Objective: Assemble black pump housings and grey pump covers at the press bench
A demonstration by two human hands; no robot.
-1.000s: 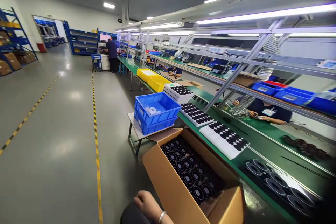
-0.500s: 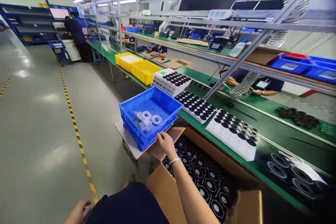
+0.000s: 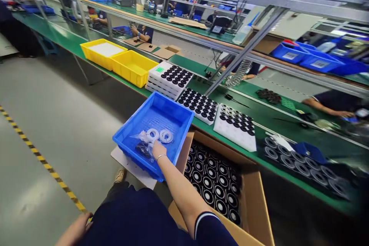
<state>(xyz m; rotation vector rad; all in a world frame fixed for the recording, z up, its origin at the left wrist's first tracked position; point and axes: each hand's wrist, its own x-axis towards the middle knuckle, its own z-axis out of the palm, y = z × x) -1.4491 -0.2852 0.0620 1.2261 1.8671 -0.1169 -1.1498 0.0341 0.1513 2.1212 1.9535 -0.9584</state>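
Observation:
My right hand (image 3: pixel 159 150) reaches into the blue bin (image 3: pixel 129 123). Its fingers are closed on a clear plastic bag (image 3: pixel 146 149) with dark pieces inside; the fingertips are partly hidden. Two white rings, one nearer the hand (image 3: pixel 152 135) and another to its right (image 3: pixel 166 136), lie beside the bag on the bin floor. At the lower left my left hand (image 3: pixel 82 223) hangs beside my body, with nothing seen in it. Its fingers look loosely apart, though my dark clothing hides part of them.
An open cardboard box (image 3: pixel 256 203) full of round black parts stands right of the bin. On the green bench (image 3: pixel 201 128) sit yellow bins (image 3: pixel 134 69) and white foam trays (image 3: pixel 230 130) holding black rings. Co-workers sit across the bench.
My right hand has gone from the bin's near right edge down into the bin, onto the plastic bag. The view has turned right and come closer to the bench.

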